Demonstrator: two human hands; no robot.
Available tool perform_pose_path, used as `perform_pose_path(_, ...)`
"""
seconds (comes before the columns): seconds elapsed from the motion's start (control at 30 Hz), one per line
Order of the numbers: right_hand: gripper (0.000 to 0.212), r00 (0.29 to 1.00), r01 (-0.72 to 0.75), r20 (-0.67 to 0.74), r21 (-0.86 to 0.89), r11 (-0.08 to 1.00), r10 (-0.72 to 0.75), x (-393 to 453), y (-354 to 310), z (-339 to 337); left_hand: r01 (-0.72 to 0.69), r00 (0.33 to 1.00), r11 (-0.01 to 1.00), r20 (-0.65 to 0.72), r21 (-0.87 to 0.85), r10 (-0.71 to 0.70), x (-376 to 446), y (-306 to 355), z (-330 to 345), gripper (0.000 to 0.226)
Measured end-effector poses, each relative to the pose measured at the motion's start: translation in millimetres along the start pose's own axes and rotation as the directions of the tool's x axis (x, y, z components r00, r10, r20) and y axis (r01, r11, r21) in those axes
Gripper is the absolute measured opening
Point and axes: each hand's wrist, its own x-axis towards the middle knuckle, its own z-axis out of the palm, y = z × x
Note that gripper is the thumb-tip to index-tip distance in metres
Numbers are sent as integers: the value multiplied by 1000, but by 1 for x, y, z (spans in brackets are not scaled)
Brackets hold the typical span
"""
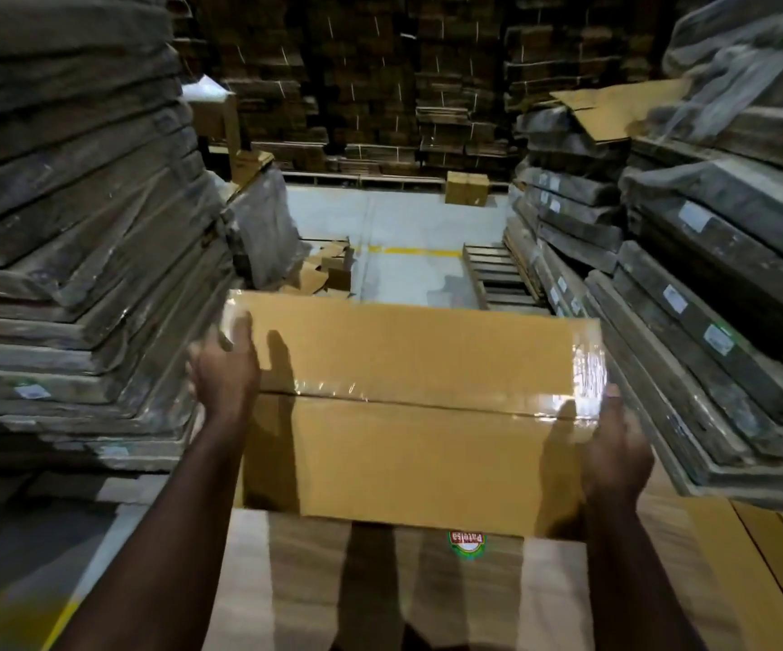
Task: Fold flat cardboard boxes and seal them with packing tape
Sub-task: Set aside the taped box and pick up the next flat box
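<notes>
A folded brown cardboard box [408,415] is held up in front of me, its two top flaps closed and a strip of clear packing tape [427,397] running along the centre seam and down both ends. My left hand [225,373] grips the box's left end, fingers reaching up over the top corner. My right hand [617,453] holds the right end, thumb near the taped seam. The box hangs just above a flat cardboard sheet [380,584] bearing a small round logo [467,545].
Tall plastic-wrapped stacks of flat cardboard stand close at left [79,227] and right [718,274]. Between them a grey floor aisle [403,227] holds a wooden pallet [497,279], loose carton scraps [328,270] and a small sealed box [467,187]. More bundles fill the back.
</notes>
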Motion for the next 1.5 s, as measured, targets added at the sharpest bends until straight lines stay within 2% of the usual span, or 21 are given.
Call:
perform_pose_path(0.07,35,998,-4,-54,390,921,27,-3,-4,-3,-42,993,951,-114,-307,7,5,2,-9,47)
perform_pose_path(0.1,33,995,-37,-54,578,815,84,-2,0,-5,-67,987,915,-159,-398,3,4,-1,-14,40)
perform_pose_path(0.17,46,977,-181,60,739,649,204,-4,9,-11,1,987,801,-126,-599,-96,3,-18,-25,37)
perform_pose_path(0.23,69,930,-368,248,650,665,272,-7,30,-19,200,974,721,57,-664,-217,-3,-34,-38,41)
perform_pose_path(0.33,76,866,-386,440,289,876,236,-11,52,-32,394,909,794,322,-462,-264,-7,-60,-51,62)
perform_pose_path(0.4,63,835,-392,469,140,909,288,-13,45,-34,280,920,929,345,-242,-187,-11,-76,-54,61)
perform_pose_path(0.5,48,862,-91,488,-124,988,141,-10,34,-26,116,942,993,313,21,-117,-28,-98,-54,55)
perform_pose_path(0.57,56,885,88,465,-199,976,15,-8,40,-24,122,947,992,295,30,-125,-37,-114,-54,60)
perform_pose_path(0.63,52,902,123,430,-182,976,-33,-12,52,-25,125,950,992,287,4,-121,-44,-126,-55,75)
perform_pose_path(0.7,53,920,142,384,-133,981,-81,-23,71,-27,86,957,996,279,-23,-76,-56,-131,-56,65)
perform_pose_path(0.77,59,939,101,338,-76,992,-69,-38,95,-30,75,955,997,288,-8,-70,-69,-146,-57,52)
perform_pose_path(0.83,56,942,39,334,-55,998,-18,-54,118,-28,171,932,985,329,-31,-152,-80,-165,-60,73)
perform_pose_path(0.9,73,944,-29,329,-16,999,33,-65,133,-26,350,895,930,335,-114,-296,-76,-189,-62,100)
perform_pose_path(1.0,84,964,-156,199,-106,982,174,-74,137,-31,453,884,840,275,-299,-378,-72,-153,-64,99)
perform_pose_path(1.07,62,995,-14,-97,-167,986,-3,-85,126,-34,403,913,814,248,-418,-325,-66,-115,-67,91)
perform_pose_path(1.13,48,867,421,-233,-133,898,-441,-100,89,-37,361,933,795,191,-488,-306,-57,-88,-71,72)
perform_pose_path(1.2,39,692,720,-70,-7,694,-719,-108,33,-26,331,943,838,130,-434,-306,-49,-75,-73,63)
perform_pose_path(1.27,42,600,780,240,38,625,-764,-105,-19,-6,301,954,890,105,-344,-282,-47,-76,-75,54)
perform_pose_path(1.37,66,595,740,665,-233,631,-452,-92,-52,32,229,972,888,147,-399,-184,-47,-77,-75,21)
perform_pose_path(1.43,91,569,739,799,-393,547,-194,-90,-52,55,179,983,892,116,-414,-144,-44,-70,-77,14)
perform_pose_path(1.5,95,537,766,839,-440,468,-91,-92,-53,65,96,994,927,85,-363,-70,-37,-67,-84,17)
